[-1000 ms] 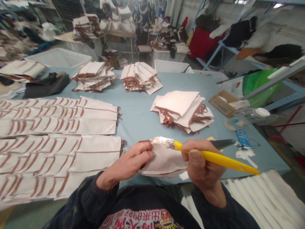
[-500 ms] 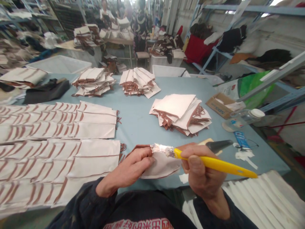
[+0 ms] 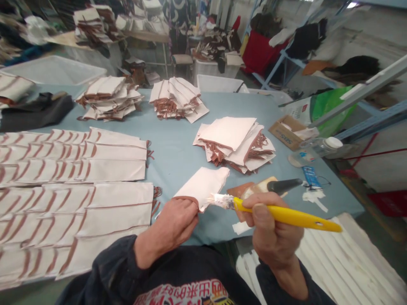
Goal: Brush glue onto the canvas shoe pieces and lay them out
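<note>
- Head view, left side: overlapping rows of white panels [image 3: 117, 169] laid on the blue-green table [image 3: 171, 156], each stepped back from the next, judged so placed to leave the brown trim exposed.
- Behind the rows: dark cloth [image 3: 38, 110], then a left rear pile [image 3: 108, 97] and a right rear pile [image 3: 178, 99], both uneven.
- Left hand [image 3: 171, 222]: fingers curled narrow, closed over the near edge of a white fabric piece [image 3: 202, 182]; grip probably meant to steady that edge. Thumb hidden; cannot tell how placed.
- White fabric piece: located at the near middle of the table, between the rows and the right hand [image 3: 275, 231]. Pale, plain-faced, bowed brown trim along the near edge; near right corner bent downward.
- Brush [image 3: 286, 215]: yellow handle, whitish matted bristles [image 3: 221, 201] pointing left, overlapping the near right corner in view; actual contact cannot be confirmed.
- Beyond the fabric: loose pile [image 3: 229, 133] of similar trimmed pieces, stacked askew.
- Right hand: thumb and fingers closed around the handle near the bristle end, likely for close control. Behind, a black tapered object [image 3: 284, 185].
- Far right: cardboard box [image 3: 286, 134], clear jar [image 3: 305, 156] with white lid, blue packet [image 3: 310, 177].
</note>
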The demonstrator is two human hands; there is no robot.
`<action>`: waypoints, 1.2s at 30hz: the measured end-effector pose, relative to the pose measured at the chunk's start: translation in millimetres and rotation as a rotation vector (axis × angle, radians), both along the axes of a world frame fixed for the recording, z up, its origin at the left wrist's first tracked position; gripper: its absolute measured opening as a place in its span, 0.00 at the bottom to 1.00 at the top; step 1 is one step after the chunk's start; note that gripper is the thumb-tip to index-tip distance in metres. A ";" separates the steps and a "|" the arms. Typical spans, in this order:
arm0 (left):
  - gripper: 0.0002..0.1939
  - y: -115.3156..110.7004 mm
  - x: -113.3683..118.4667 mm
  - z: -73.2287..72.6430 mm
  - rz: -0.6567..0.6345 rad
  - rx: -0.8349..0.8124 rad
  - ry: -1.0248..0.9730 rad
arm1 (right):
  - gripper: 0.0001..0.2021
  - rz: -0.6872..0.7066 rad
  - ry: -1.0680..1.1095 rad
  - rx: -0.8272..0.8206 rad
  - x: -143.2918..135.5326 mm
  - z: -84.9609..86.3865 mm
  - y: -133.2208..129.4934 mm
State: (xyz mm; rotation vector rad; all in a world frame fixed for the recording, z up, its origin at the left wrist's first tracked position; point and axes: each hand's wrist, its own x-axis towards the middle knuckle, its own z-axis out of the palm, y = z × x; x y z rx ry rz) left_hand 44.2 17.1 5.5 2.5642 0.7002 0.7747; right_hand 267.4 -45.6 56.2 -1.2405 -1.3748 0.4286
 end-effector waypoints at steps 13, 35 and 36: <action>0.13 8.6 -3.3 -5.3 0.042 0.090 0.031 | 0.10 0.101 0.031 -0.071 -2.1 -17.5 3.0; 0.14 10.6 0.6 -13.1 0.091 0.106 0.072 | 0.16 -0.166 -0.175 -0.164 6.2 -19.7 32.4; 0.14 10.6 1.0 -12.6 0.094 0.110 0.064 | 0.15 -0.176 -0.217 -0.136 6.6 -16.8 32.9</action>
